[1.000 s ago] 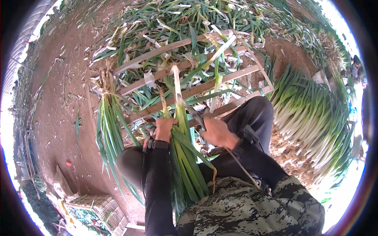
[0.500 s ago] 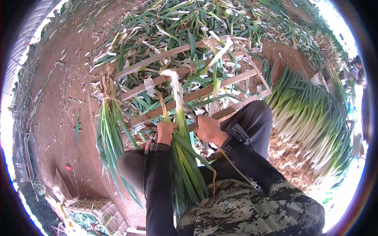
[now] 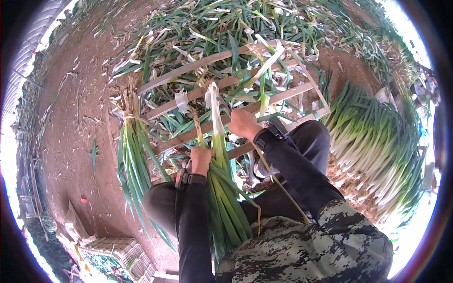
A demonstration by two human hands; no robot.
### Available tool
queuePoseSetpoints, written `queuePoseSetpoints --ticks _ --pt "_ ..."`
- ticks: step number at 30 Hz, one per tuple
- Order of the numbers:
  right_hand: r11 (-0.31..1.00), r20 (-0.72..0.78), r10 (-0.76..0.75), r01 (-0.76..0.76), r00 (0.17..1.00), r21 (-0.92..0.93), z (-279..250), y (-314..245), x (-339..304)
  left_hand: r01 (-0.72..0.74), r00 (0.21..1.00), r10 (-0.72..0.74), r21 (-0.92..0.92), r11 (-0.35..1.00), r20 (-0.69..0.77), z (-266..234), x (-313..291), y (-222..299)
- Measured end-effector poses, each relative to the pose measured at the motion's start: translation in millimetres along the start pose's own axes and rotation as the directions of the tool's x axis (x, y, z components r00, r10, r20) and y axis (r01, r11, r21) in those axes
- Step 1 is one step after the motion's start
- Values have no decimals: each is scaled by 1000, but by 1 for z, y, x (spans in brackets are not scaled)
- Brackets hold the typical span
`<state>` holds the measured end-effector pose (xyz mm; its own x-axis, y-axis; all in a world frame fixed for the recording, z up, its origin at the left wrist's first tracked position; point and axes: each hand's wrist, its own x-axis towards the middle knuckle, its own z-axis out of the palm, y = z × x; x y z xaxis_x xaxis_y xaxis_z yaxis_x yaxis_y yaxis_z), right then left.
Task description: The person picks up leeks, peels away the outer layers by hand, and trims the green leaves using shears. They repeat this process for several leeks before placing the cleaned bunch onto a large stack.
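My left hand is closed around a green onion. Its white end points away from me over a wooden slatted rack, and the long green leaves hang down across my lap. A second stalk with a brown, withered end sticks out of the same grip. Just right of the white shaft, my right hand is wrapped around a thin grey tool, seemingly an air blow gun, mostly hidden by the fingers. A tan hose trails from below that hand to my waist.
Untrimmed green onions hang over the rack's left end. At right lies a long row of white-stemmed green onions. Leaf scraps are heaped beneath and beyond the rack. A woven crate stands at lower left.
My right hand has moved away from me, up along the shaft with the tool. The loose outer skin at the onion's white end has changed shape. My left hand stays nearly in place.
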<state>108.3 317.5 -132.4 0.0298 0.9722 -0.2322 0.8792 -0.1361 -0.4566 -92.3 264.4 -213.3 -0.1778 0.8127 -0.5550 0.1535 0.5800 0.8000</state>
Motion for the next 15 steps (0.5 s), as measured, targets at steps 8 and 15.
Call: queuePoseSetpoints --ticks 8,15 --pt "994 185 -113 112 976 15 -4 31 -97 -197 948 309 628 753 -72 10 -10 17" --pt "990 236 -138 126 962 62 -12 44 -177 -157 967 254 715 681 -30 2 -27 38"
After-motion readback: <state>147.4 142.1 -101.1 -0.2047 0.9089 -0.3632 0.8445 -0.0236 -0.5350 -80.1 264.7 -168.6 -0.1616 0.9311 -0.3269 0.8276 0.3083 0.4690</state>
